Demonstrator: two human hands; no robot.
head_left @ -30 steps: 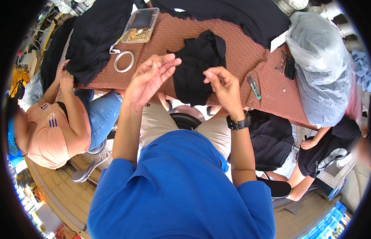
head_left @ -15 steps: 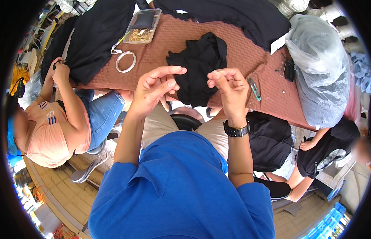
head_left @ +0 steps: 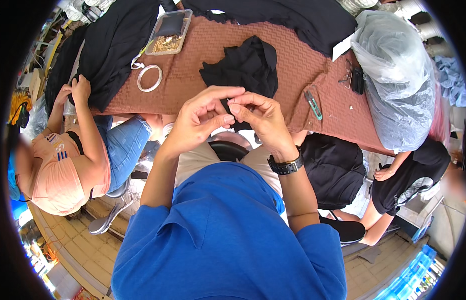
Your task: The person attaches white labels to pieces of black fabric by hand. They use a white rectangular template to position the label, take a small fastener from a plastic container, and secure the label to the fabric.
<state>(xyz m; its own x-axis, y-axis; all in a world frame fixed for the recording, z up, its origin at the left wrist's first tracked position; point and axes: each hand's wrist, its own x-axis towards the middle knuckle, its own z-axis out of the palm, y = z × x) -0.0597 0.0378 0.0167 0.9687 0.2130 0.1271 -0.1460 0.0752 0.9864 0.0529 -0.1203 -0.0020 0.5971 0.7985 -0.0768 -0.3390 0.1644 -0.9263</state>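
Two bare hands meet at the centre of the view, raised above the near edge of a brown textured tabletop [head_left: 203,55]. The left hand [head_left: 200,122] and the right hand [head_left: 260,117] touch at the fingertips, each grip narrow, thumb pressed to forefinger; whatever they pinch is too small to make out. A black watch [head_left: 287,165] sits on the right wrist. Just beyond the fingers, toward twelve o'clock, a crumpled piece of black cloth [head_left: 248,67] lies on the tabletop, its lower edge hidden behind the hands. At two o'clock from the hands lies a pair of small teal thread snips [head_left: 313,104]. At ten o'clock lies a white ring of tape [head_left: 150,78], and beyond it a clear tray [head_left: 169,32] of small brass-coloured parts. A large clear plastic bag [head_left: 393,75] sits at the right end. At nine o'clock a seated person in an orange top [head_left: 58,170] handles more black fabric [head_left: 113,45].
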